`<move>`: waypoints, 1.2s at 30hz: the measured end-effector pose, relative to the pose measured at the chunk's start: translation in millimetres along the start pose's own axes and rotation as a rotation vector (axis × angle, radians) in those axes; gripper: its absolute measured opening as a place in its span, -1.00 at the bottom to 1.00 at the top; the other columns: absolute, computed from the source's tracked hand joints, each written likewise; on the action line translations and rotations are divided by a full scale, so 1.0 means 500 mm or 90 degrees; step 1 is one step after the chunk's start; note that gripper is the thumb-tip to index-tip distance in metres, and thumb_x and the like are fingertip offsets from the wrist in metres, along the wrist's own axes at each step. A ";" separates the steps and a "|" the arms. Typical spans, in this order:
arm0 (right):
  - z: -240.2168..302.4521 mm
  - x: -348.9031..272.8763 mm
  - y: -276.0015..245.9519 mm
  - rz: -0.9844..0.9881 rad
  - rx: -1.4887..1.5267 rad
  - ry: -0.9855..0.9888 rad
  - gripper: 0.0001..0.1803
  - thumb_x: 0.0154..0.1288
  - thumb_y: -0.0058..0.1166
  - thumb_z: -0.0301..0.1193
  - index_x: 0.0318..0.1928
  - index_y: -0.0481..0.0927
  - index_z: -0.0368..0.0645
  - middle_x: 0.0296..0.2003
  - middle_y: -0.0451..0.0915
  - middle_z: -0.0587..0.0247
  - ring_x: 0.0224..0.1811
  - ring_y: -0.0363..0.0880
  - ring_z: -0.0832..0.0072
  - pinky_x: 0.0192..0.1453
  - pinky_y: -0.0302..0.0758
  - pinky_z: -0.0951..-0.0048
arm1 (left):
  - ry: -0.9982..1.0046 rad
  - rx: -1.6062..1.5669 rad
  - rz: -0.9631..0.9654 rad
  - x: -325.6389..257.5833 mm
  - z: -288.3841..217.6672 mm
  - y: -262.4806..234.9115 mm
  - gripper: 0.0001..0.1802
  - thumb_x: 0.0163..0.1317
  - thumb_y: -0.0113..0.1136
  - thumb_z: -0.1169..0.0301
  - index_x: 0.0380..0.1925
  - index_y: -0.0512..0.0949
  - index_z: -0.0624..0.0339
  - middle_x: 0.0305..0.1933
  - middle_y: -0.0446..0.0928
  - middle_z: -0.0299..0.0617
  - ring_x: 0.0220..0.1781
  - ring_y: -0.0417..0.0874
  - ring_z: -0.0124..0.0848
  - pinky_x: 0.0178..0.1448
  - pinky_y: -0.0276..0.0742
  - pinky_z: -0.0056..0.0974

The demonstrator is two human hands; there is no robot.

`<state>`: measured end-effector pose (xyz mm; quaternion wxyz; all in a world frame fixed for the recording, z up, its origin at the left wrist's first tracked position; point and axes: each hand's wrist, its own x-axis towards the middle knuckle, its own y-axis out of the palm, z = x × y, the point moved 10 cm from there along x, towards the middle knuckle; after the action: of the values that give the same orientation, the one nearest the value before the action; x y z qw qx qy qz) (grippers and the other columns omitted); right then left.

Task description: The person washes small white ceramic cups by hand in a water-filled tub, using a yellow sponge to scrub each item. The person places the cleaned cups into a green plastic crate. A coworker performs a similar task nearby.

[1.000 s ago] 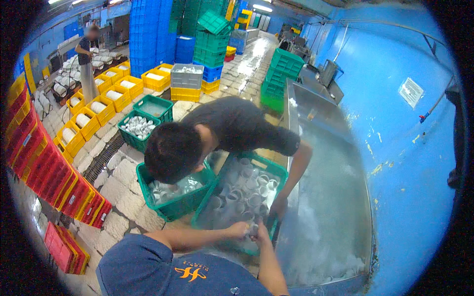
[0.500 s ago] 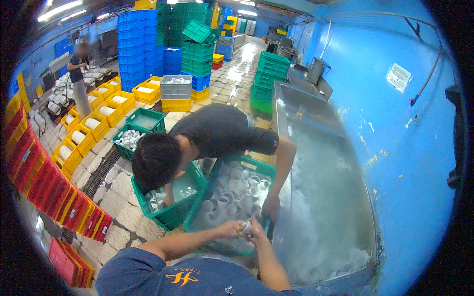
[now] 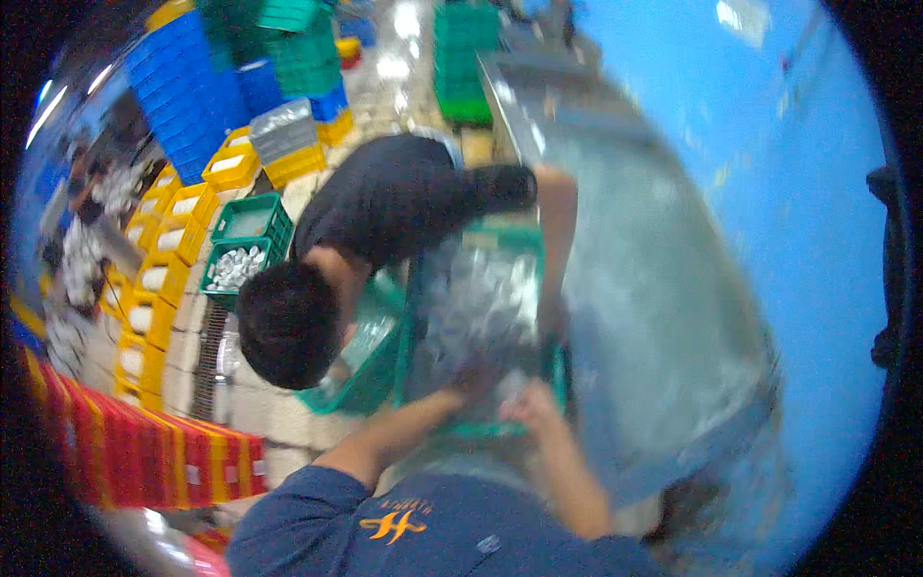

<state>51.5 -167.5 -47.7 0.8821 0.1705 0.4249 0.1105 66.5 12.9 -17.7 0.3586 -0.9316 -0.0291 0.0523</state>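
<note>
Leftmost, well left of the green crate (image 3: pixel 527 240), red bins (image 3: pixel 135 452) stand in a row, with yellow bins (image 3: pixel 159 279) beyond them. Nearer the crate, a smaller green bin (image 3: pixel 248 252) holds pale pieces. A co-worker in a dark shirt (image 3: pixel 404 197) bends over just left of the crate, head (image 3: pixel 288 325) low above a second green crate (image 3: pixel 370 358) that touches its left side; this person's hand (image 3: pixel 551 317) rests at the crate's right rim.

The green crate itself is filled with pale, wet items (image 3: pixel 481 308), blurred beyond identification. At its near edge, the left hand (image 3: pixel 478 378) reaches in among the items; whether its fingers are closed cannot be told. Just right of it, the right hand (image 3: pixel 527 402) sits at the same near edge, fingers curled, but motion blur hides any contents. Right of the crate, touching it, a long metal trough (image 3: pixel 663 317) runs beside a blue wall (image 3: pixel 798 192).
</note>
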 end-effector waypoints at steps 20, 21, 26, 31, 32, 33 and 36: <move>0.101 -0.157 0.156 -0.274 -0.902 -0.848 -0.81 0.27 0.08 -0.42 -0.13 0.66 -0.07 -0.34 0.63 -0.02 -0.49 0.64 0.04 -0.49 0.53 0.05 | -0.369 -0.812 -0.058 -0.051 -0.004 0.108 -0.61 0.46 -0.14 0.27 -0.05 0.58 0.33 -0.18 0.63 0.06 -0.20 0.70 -0.09 -0.11 0.66 0.04; 0.116 -0.164 0.113 -0.300 -0.856 -0.882 -0.81 0.27 0.09 -0.42 -0.13 0.66 -0.07 -0.35 0.62 -0.02 -0.47 0.64 0.03 -0.46 0.53 0.04 | -0.337 -0.626 -0.073 -0.049 -0.006 0.098 -0.60 0.47 -0.12 0.24 -0.11 0.62 0.31 -0.27 0.65 0.00 -0.28 0.71 -0.16 -0.21 0.65 -0.03; 0.201 -0.195 -0.134 -0.412 -0.654 -0.931 -0.80 0.30 0.09 -0.48 -0.07 0.63 -0.16 -0.28 0.65 0.05 -0.23 0.64 0.11 -0.16 0.53 0.11 | 0.060 0.038 0.167 -0.055 -0.124 0.139 -0.60 0.46 -0.07 0.20 -0.21 0.63 0.32 -0.23 0.68 0.14 -0.19 0.70 0.00 -0.06 0.57 0.10; 0.258 -0.247 -0.503 -0.559 -0.389 -0.678 -0.74 0.50 0.00 -0.40 0.11 0.52 -0.18 -0.45 0.51 0.27 -0.58 0.48 0.48 -0.55 0.40 0.45 | -0.062 0.231 0.284 -0.126 -0.038 0.167 -0.61 0.39 -0.05 0.29 0.09 0.53 0.27 0.15 0.55 0.25 0.12 0.62 0.07 0.23 0.50 0.04; 0.230 -0.221 -0.594 -0.555 -0.226 -0.506 -0.71 0.51 -0.02 -0.40 0.16 0.48 -0.18 -0.47 0.48 0.30 -0.61 0.46 0.56 -0.61 0.35 0.51 | -0.041 0.178 0.307 -0.123 -0.036 0.177 -0.58 0.37 -0.02 0.28 0.14 0.51 0.26 0.18 0.54 0.23 0.12 0.62 0.11 0.23 0.50 0.06; 0.227 -0.218 -0.634 -0.547 -0.162 -0.493 -0.69 0.51 -0.02 -0.41 0.19 0.46 -0.18 -0.48 0.48 0.31 -0.61 0.45 0.57 -0.62 0.34 0.52 | -0.053 0.147 0.276 -0.121 -0.030 0.170 -0.58 0.32 0.02 0.33 0.15 0.49 0.23 0.19 0.53 0.21 0.08 0.64 0.12 0.18 0.52 0.09; 0.209 -0.168 -0.758 -0.585 -0.083 -0.422 -0.64 0.51 -0.03 -0.41 0.24 0.41 -0.20 -0.43 0.50 0.27 -0.56 0.49 0.54 -0.56 0.38 0.49 | -0.102 0.157 0.122 -0.073 -0.008 0.132 -0.52 0.22 0.10 0.42 0.18 0.45 0.18 0.19 0.53 0.15 -0.03 0.69 0.10 0.03 0.59 0.11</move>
<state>101.3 -565.3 -76.6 0.9345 -0.0612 0.1480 -0.3179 31.7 -42.1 -56.4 0.4599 -0.8719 0.0380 0.1639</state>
